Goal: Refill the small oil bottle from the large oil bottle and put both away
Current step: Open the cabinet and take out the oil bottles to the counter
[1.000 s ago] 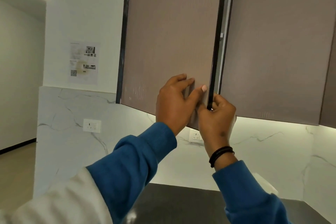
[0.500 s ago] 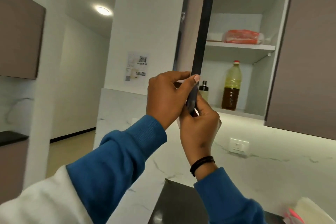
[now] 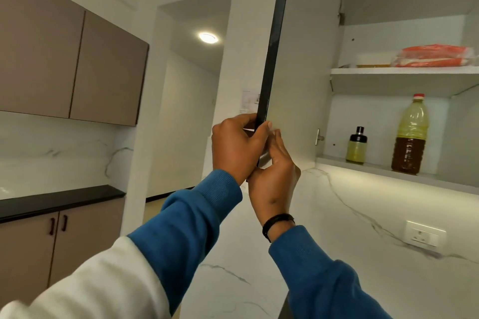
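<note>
The upper cabinet door point(image 3: 293, 65) stands swung wide open. My left hand point(image 3: 237, 146) grips its dark lower edge, thumb on the inner face. My right hand point(image 3: 274, 176) holds the same corner from the inner side, fingers laid against the pale panel. Inside, on the bottom shelf point(image 3: 375, 167), the small oil bottle point(image 3: 357, 145) with a black cap stands to the left. To its right stands the large oil bottle point(image 3: 410, 134) with a red cap and a dark label. Both bottles are upright and well away from my hands.
An orange-and-white packet point(image 3: 434, 55) lies on the upper shelf. A wall socket point(image 3: 423, 235) sits on the marble backsplash at right. Brown wall cabinets point(image 3: 70, 70) and a black countertop point(image 3: 57, 201) run along the left. A ceiling light point(image 3: 208, 37) glows in the passage.
The cabinet door went from nearly closed to fully open, swinging left with both hands on its edge. The shelves and both oil bottles came into view.
</note>
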A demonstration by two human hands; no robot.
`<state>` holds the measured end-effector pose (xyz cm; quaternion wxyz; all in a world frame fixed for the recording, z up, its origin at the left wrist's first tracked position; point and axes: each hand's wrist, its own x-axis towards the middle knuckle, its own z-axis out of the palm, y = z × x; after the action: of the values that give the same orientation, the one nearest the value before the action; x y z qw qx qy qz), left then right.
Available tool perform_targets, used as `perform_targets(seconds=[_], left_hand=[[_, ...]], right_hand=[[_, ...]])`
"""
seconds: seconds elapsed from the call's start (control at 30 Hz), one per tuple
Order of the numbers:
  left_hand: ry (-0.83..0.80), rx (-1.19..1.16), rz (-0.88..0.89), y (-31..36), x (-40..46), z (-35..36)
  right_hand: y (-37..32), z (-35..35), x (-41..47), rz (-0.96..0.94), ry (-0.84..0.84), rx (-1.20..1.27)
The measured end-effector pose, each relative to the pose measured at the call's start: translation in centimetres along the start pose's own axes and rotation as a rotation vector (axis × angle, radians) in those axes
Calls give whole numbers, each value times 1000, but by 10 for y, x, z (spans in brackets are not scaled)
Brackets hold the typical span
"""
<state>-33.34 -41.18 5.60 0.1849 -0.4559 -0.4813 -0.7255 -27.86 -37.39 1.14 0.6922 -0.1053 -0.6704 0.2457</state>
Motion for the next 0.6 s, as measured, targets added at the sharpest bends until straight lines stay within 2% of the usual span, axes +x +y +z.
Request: perform_targets(seconds=[0.07, 0.23, 0.37, 0.6], left_hand=[[18, 9, -19, -10, 5, -7], [37, 57, -93, -39, 12, -26], [8, 106, -47, -48, 7, -30], [90, 152, 4, -47, -1, -25]], right_hand=[[6, 11, 0, -32, -21, -98], [17, 38, -6, -44, -52, -103], [27, 45, -8, -19, -27, -72], [25, 38, -7, -8, -34, -73]])
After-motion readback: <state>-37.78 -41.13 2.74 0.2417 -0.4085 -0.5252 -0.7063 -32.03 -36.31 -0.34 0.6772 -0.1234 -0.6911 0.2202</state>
